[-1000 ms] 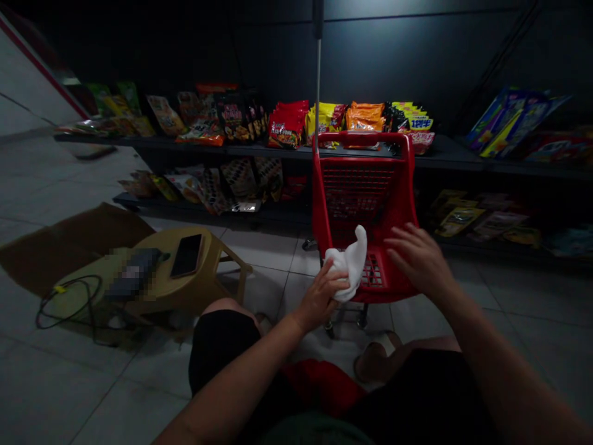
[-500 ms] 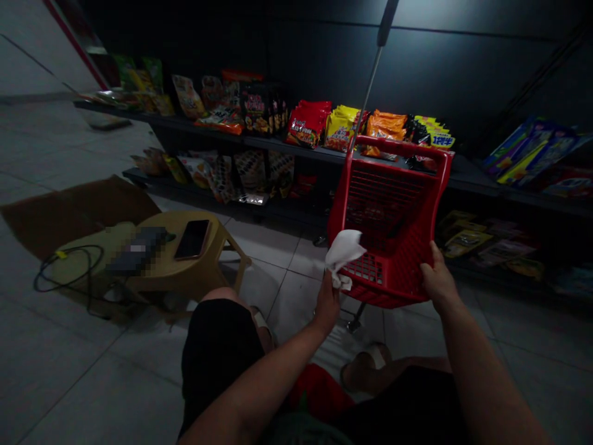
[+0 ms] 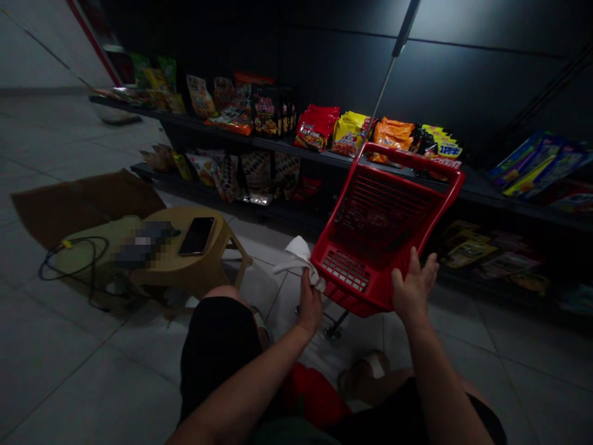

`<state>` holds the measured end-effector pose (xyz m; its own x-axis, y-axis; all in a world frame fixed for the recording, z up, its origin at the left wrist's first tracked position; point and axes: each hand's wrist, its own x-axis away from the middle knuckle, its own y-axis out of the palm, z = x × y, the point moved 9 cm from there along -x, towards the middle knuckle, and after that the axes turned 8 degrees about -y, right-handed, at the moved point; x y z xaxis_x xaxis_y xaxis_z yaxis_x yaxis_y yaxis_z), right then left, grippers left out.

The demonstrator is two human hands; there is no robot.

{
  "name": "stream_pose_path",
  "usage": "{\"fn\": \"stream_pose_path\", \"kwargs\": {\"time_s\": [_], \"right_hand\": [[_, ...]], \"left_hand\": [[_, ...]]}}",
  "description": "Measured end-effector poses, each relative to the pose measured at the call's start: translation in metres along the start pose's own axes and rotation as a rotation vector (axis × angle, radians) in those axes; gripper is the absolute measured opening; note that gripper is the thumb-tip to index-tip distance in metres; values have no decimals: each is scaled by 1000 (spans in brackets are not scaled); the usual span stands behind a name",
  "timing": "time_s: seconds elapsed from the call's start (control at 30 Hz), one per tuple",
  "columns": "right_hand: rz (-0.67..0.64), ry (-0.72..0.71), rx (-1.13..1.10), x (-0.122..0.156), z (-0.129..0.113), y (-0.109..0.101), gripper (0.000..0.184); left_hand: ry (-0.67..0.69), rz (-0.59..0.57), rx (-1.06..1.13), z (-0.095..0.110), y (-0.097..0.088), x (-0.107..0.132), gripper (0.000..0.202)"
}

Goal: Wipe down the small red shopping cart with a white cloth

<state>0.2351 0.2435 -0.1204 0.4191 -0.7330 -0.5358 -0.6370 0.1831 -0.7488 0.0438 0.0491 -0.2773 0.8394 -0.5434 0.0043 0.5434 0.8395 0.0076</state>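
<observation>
A small red shopping cart (image 3: 370, 262) stands tilted in view in front of me, its plastic basket toward me and a thin pole rising from its side. My left hand (image 3: 311, 303) grips a crumpled white cloth (image 3: 296, 256) by the cart's left front corner. The cloth's lower end bunches against the red rim. At the basket's right side is my right hand (image 3: 414, 287), fingers spread and holding nothing. Whether its palm touches the basket wall I cannot tell.
Behind the cart runs a dark shelf (image 3: 287, 146) with red noodle packs (image 3: 317, 128), yellow packs (image 3: 351, 133) and other snack bags. To the left, a tan plastic stool (image 3: 171, 259) bears a phone (image 3: 197, 235), beside a black cable (image 3: 95, 275) and flattened cardboard (image 3: 88, 198).
The cart has turned and shifted left at its near end. My left hand moved left with the cloth. My right hand has let go of the basket rim and spread its fingers.
</observation>
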Motion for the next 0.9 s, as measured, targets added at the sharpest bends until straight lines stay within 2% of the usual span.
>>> {"fn": "stream_pose_path", "kwargs": {"time_s": [0.1,0.17,0.23,0.4,0.5,0.57,0.63,0.8,0.83,0.9], "right_hand": [[-36,-142,32,1,-31,3,49],[-82,-197,52,0,-39,6,43],[-115,-223,53,0,-39,8,41],[-121,-216,-16,-4,-34,6,40],[-115,-212,-55,-4,-37,6,39],[-108,-195,-68,-4,-36,6,38],[-106,-175,-75,-4,-34,7,38],[-98,-167,-83,-5,-25,6,37],[-96,-173,-86,-5,-24,5,37],[-95,-188,-93,-5,-24,5,38]], "left_hand": [[-16,58,9,-21,-28,-4,49],[-28,78,-2,-26,-36,-6,43],[-20,94,-8,-16,-35,-9,40],[31,158,0,32,-21,-20,53],[30,139,2,36,-14,-16,54],[-11,101,-2,27,-6,-4,54],[-76,68,-6,18,8,19,57],[-235,-119,37,19,66,89,67],[-242,-124,44,22,69,95,67],[-243,-70,45,25,58,90,64]]}}
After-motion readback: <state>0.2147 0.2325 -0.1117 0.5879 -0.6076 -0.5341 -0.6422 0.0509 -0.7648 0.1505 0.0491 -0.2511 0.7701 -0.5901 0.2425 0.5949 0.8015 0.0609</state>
